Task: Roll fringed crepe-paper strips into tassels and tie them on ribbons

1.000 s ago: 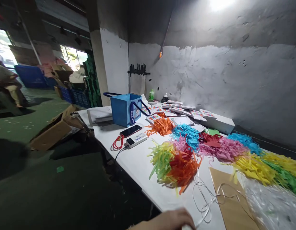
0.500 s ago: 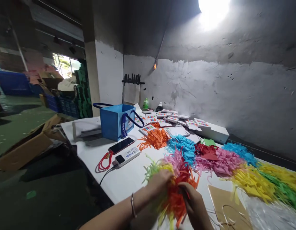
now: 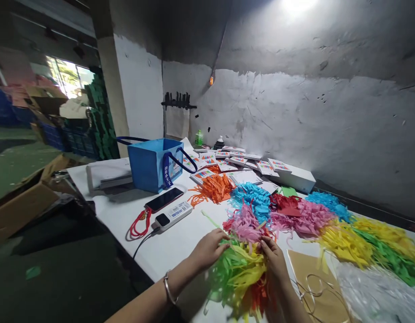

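Observation:
A bunch of fringed paper tassels (image 3: 239, 269) in green, yellow and red-orange hangs below my hands at the table's near edge. My left hand (image 3: 209, 249), with a silver bangle on its wrist, has its fingers curled at the top of the green strips. At the upper right of the bunch, my right hand (image 3: 274, 256) pinches the tassel tops between thumb and fingers. Just beyond lies a pink tassel (image 3: 246, 224), with red strips peeking out around it. The exact spot where the fingertips grip is partly hidden by paper.
On the white table (image 3: 180, 242) lie orange tassels (image 3: 216, 187), blue tassels (image 3: 252, 199) and yellow tassels (image 3: 348, 242). A blue gift bag (image 3: 150, 163), a phone (image 3: 164, 199) and a white corded device (image 3: 174, 215) are left. Brown cardboard (image 3: 315, 287) and clear plastic (image 3: 375, 291) lie right.
My hands have moved apart slightly, and the bunch has turned so green and yellow strips face me instead of mostly red-orange. The view has shifted a little to the right.

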Available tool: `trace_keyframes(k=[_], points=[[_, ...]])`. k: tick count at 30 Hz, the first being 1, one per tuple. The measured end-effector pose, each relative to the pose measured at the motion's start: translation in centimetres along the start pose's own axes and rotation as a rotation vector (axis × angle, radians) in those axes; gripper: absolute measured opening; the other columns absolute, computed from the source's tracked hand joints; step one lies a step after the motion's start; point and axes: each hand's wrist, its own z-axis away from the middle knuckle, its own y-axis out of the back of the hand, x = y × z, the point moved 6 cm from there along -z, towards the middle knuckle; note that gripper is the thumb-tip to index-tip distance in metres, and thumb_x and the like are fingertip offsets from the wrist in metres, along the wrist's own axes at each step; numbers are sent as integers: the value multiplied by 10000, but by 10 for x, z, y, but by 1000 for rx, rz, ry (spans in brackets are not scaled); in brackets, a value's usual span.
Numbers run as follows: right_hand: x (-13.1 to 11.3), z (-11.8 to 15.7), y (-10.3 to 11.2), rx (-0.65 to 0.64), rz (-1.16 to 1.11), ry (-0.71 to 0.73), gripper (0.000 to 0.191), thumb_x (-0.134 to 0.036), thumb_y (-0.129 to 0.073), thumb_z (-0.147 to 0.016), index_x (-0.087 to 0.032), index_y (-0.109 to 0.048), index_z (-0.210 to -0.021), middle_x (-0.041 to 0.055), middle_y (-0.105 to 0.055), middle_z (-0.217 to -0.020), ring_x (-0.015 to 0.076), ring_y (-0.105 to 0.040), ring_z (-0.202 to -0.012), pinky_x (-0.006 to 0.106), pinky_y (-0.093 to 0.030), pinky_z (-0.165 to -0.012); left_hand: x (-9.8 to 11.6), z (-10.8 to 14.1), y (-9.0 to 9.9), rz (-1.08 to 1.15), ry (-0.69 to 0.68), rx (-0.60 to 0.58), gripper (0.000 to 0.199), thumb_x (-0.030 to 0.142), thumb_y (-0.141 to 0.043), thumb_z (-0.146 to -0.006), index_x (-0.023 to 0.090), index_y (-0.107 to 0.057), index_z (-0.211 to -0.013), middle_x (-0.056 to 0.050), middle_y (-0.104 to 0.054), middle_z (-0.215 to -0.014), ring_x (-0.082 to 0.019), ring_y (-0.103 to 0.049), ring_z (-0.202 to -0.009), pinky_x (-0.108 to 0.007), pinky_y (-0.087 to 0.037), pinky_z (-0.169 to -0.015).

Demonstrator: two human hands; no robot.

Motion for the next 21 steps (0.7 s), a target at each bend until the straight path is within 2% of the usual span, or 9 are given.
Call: trace_keyframes(k=[2, 4, 8, 10, 13, 16, 18, 20, 21], points=[[-2, 2, 0, -7, -15, -14, 512, -664, -724, -678, -189, -678, -866, 28, -691, -680, 189, -646, -611, 304, -523, -599, -5, -6, -16, -39, 6, -91, 265, 243, -716, -775, 221, -704, -1039, -75, -701, -1075, -266, -660, -993, -331, -504, -878], [-7, 4, 4, -15, -4, -13, 535, -683, -713, -674, -186, -672, -866, 29, -685, -670, 193, -646, -616, 312, -525, -611, -13, -8, -22, -77, 22, -138, 282, 213, -722, -757, 227, -706, -1038, -63, -706, -1063, -264, -667, -993, -320, -507, -872], [-27, 13, 24, 5, 104, 40, 491, -636, -679, -744, -175, -684, -915, 41, -699, -729, 214, -660, -710, 333, -527, -698, -43, -2, -3, -153, 137, -55, 280, 159, -496, -918, 165, -650, -1152, -140, -645, -1211, -275, -619, -1124, -381, -464, -966], [-42, 19, 32, 6, 178, 79, 443, -589, -668, -786, -179, -697, -953, 54, -719, -803, 229, -669, -794, 339, -517, -762, -53, 3, 2, -174, 175, -44, 246, 206, -495, -953, 158, -646, -1141, -140, -652, -1185, -265, -625, -1095, -394, -474, -953], [-63, 30, 34, -23, 264, 132, 381, -538, -647, -832, -198, -707, -994, 71, -742, -932, 248, -679, -900, 340, -509, -825, -51, 8, -9, -189, 153, -93, 179, 296, -615, -944, 163, -665, -1053, -77, -680, -1103, -219, -649, -997, -386, -517, -893], [-76, 46, 42, -38, 309, 171, 373, -535, -622, -848, -209, -711, -1004, 78, -750, -969, 259, -696, -928, 347, -524, -847, -45, 8, -14, -230, 153, -92, 181, 320, -635, -953, 145, -665, -992, -55, -684, -1055, -196, -659, -927, -392, -551, -834], [-75, 58, 64, -1, 334, 181, 388, -546, -624, -837, -211, -714, -1009, 80, -758, -949, 263, -715, -902, 347, -544, -829, -44, 8, 0, -265, 175, -49, 164, 305, -637, -954, 144, -668, -962, -41, -690, -993, -181, -661, -871, -373, -557, -802], [-67, 68, 100, 61, 392, 163, 413, -562, -628, -821, -218, -717, -1031, 80, -768, -942, 267, -731, -898, 338, -565, -809, -45, 10, 32, -306, 204, 47, 112, 210, -598, -959, 144, -688, -949, -46, -693, -953, -189, -661, -850, -367, -545, -799], [-61, 73, 122, 104, 438, 141, 432, -577, -623, -812, -224, -719, -1043, 79, -772, -943, 269, -737, -900, 334, -573, -798, -44, 13, 54, -330, 222, 118, 153, 147, -550, -959, 143, -703, -961, -64, -693, -960, -207, -659, -864, -375, -533, -809]])
